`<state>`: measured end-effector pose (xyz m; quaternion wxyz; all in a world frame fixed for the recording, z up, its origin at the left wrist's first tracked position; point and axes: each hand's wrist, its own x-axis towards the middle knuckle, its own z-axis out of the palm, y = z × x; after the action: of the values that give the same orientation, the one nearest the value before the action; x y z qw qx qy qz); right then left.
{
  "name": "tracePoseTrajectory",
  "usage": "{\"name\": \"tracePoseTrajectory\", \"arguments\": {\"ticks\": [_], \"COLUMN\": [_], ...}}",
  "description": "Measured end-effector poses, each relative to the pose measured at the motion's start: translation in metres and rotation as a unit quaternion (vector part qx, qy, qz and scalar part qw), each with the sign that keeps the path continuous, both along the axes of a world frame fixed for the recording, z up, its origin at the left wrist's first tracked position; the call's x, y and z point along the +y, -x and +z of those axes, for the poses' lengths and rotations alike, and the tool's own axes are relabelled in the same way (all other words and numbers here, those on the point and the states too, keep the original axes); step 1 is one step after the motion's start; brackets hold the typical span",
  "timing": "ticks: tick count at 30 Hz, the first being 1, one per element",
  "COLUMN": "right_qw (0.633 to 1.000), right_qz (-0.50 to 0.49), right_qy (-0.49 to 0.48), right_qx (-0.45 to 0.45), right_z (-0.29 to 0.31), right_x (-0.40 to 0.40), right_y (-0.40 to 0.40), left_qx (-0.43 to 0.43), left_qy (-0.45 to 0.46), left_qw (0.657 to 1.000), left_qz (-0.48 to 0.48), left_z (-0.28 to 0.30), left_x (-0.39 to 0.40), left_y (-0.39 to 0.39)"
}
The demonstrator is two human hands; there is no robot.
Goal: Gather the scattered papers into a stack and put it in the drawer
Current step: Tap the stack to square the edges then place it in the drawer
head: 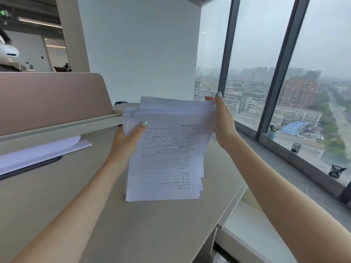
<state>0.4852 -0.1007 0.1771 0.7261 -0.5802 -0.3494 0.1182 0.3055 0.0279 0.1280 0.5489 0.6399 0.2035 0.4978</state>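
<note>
A stack of printed white papers stands upright on its lower edge on the beige desk, its sheets slightly uneven at the top and right side. My left hand grips the stack's upper left edge, thumb on the front sheet. My right hand pinches the upper right corner. An open white drawer shows below the desk's right edge.
A pinkish partition rises at the back left with a white sheet and a flat white board lying under it. A white pillar stands behind. Windows and a dark sill with black mesh pen cups run along the right.
</note>
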Motion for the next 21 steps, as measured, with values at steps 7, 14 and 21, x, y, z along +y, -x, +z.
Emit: {"name": "tracePoseTrajectory", "arguments": {"ticks": [7,14,21], "right_qw": [0.999,0.995,0.997], "right_qz": [-0.002,0.074,0.018], "right_qy": [-0.036,0.020,-0.047], "right_qx": [-0.009,-0.065,-0.066], "right_z": [0.017,-0.042,-0.014], "right_x": [-0.005,0.004,0.005], "right_y": [0.002,0.009,-0.001], "left_qx": [-0.028,-0.083,-0.081], "left_qy": [-0.011,-0.046,-0.004], "left_qw": [0.997,0.988,0.997], "left_qz": [0.075,0.122,0.019], "left_z": [0.011,0.029,0.060], "left_x": [-0.004,-0.016,0.003], "left_y": [0.017,0.012,0.018]}}
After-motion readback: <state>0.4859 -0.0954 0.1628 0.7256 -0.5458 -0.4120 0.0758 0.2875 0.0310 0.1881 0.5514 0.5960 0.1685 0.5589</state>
